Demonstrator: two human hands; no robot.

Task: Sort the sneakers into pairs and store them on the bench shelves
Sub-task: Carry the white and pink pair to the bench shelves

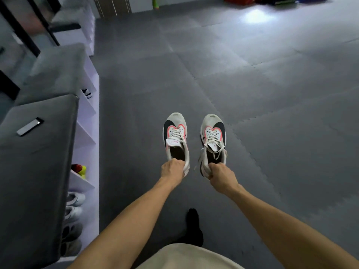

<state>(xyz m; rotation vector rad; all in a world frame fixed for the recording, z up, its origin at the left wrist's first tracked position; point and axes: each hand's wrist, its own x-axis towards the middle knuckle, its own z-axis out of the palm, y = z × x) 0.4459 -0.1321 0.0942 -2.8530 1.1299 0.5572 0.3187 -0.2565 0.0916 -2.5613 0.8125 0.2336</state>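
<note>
White mesh, black side panels and pink lace trim mark the two matching sneakers held side by side over the grey foam floor mats (233, 78), out to the right of the long white bench (91, 133) with grey cushions. The left hand (172, 170) has its grip closed on the heel of the left sneaker (176, 136), and the right hand (221, 176) on the heel of the right sneaker (213, 136). Other shoes sit in the bench's shelves, and a dark flat phone (29, 126) lies on its near cushion.
</note>
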